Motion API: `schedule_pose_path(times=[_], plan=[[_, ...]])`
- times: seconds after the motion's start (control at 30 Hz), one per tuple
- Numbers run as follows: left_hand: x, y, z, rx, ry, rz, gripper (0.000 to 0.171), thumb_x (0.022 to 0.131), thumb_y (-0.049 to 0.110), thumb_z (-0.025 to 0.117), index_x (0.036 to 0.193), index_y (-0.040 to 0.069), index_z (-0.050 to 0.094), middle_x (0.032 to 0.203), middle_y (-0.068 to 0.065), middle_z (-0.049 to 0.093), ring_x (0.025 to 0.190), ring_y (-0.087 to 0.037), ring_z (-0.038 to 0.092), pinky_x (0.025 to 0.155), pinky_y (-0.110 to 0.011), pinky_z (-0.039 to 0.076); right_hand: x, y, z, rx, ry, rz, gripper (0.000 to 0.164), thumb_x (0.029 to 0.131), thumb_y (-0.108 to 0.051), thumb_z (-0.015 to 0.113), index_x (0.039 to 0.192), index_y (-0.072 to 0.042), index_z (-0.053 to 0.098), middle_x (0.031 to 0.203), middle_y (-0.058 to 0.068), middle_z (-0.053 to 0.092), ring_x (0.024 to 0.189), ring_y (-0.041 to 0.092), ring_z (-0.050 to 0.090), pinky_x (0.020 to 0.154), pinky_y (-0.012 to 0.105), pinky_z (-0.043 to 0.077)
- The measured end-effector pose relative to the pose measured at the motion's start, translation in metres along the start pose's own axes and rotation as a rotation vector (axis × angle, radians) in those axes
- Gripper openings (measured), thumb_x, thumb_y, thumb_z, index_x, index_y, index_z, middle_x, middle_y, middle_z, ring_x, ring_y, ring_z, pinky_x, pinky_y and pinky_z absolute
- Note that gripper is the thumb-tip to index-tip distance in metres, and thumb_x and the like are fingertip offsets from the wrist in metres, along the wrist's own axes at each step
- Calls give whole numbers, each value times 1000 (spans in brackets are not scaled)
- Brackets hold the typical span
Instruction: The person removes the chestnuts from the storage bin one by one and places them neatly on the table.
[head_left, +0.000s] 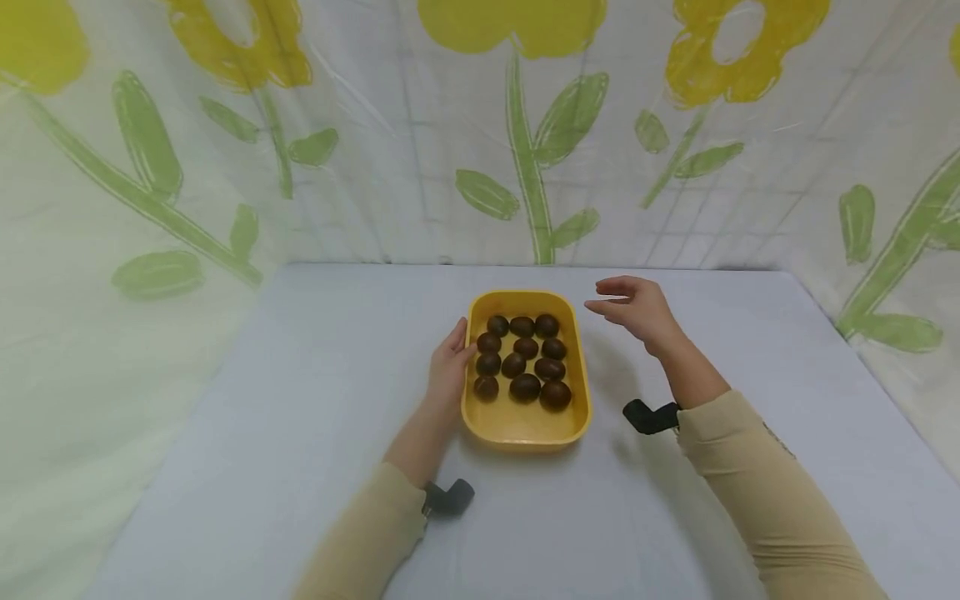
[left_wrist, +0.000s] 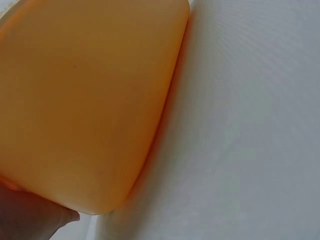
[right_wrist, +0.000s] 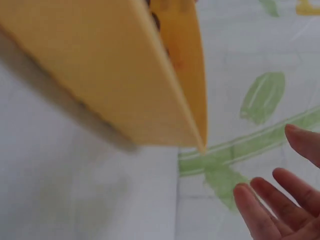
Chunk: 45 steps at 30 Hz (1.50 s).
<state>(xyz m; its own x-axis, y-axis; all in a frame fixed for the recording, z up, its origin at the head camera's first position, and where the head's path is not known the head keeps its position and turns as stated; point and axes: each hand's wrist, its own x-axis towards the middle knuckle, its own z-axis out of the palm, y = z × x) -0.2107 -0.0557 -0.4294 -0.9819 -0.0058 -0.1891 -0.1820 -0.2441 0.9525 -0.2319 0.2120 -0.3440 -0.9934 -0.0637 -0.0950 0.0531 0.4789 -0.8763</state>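
A yellow plastic tray (head_left: 521, 427) with rounded corners lies in the middle of the white table in the head view. In it sit several dark brown, egg-shaped things (head_left: 525, 387) in rough rows; their exact kind is unclear. My left hand (head_left: 448, 367) grips the tray's left side, its thumb over the rim and its fingers along the outer wall. Off the tray's far right corner, my right hand (head_left: 636, 312) hovers with fingers extended and holds nothing. The right wrist view shows its fingers (right_wrist: 252, 212) apart from the tray wall (right_wrist: 100, 65).
The white tabletop (head_left: 322, 375) reaches out on both sides of the tray. Behind it hangs a white curtain (head_left: 360, 167) with yellow flowers and green leaves. Each wrist bears a small black camera mount (head_left: 651, 417).
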Motion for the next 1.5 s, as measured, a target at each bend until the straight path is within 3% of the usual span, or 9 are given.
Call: schedule_pose_path(times=[0.13, 0.27, 0.57, 0.9, 1.3, 1.5], plan=[[-1, 1, -1, -7, 1, -1, 56, 93, 0, 44, 146, 9, 28, 154, -2, 25, 143, -14, 20, 119, -29, 17, 2, -11, 11, 61, -89, 32, 52, 85, -22, 67, 129, 1, 50, 134, 18, 50, 119, 31, 54, 90, 34, 54], [-1, 2, -1, -42, 0, -7, 55, 94, 0, 43, 146, 10, 28, 154, -2, 25, 143, -14, 20, 119, -29, 17, 4, -22, 28, 64, -201, 66, 50, 86, -21, 67, 128, 1, 52, 131, 19, 54, 115, 32, 57, 90, 40, 53], [-2, -1, -3, -61, -14, 0, 53, 96, 3, 41, 147, 10, 27, 154, 0, 24, 143, -13, 19, 119, -30, 17, 6, -36, 75, -1, -455, 58, 46, 87, -19, 65, 127, 0, 54, 126, 18, 58, 108, 33, 60, 85, 42, 56], [-2, -2, -2, -88, -9, 5, 52, 96, 3, 42, 146, 8, 29, 154, -2, 26, 142, -14, 22, 118, -30, 21, 6, -37, 110, -7, -523, 93, 38, 85, -13, 67, 120, 1, 60, 121, 15, 60, 106, 30, 61, 75, 36, 59], [-3, -1, -1, -104, -7, -3, 52, 96, 1, 42, 146, 9, 30, 154, 0, 26, 142, -13, 21, 118, -29, 20, 7, -35, 127, -76, -581, 80, 29, 83, -9, 67, 110, 3, 66, 104, 11, 68, 85, 18, 63, 72, 34, 60], [-3, 0, 1, -123, -13, -5, 52, 96, 1, 42, 146, 9, 30, 154, -1, 25, 143, -13, 20, 119, -30, 19, 6, -35, 132, -165, -646, 69, 24, 81, -9, 70, 104, -1, 69, 100, 9, 70, 80, 16, 66, 68, 32, 60]])
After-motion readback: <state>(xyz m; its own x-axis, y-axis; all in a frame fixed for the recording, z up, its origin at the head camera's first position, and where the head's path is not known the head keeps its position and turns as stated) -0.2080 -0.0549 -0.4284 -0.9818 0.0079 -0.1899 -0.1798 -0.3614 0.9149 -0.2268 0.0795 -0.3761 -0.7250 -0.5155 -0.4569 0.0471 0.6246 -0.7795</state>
